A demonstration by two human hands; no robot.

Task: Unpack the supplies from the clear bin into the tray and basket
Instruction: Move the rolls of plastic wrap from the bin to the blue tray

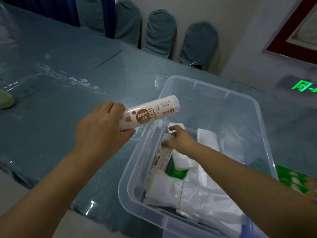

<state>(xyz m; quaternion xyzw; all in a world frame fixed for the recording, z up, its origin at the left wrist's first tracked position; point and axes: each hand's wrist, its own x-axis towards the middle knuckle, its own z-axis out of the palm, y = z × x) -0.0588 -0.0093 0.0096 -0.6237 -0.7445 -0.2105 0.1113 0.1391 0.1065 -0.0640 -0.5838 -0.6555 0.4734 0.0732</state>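
My left hand (101,127) grips a cream roll with brown print (151,114) and holds it in the air just left of the clear bin's rim (240,98). Inside the bin, my right hand (180,140) curls round the top end of a second printed roll (159,162), which leans against the bin's left wall. White folded packs (207,140) and plastic bags (205,200) fill the bin's floor, with a green packet (177,174) partly under them. No tray or basket is in view.
A blue table covered with clear film (68,86) runs to the left. A pale green object (5,100) sits at the left edge. A green printed box (296,181) lies right of the bin. Covered chairs (161,33) line the far wall.
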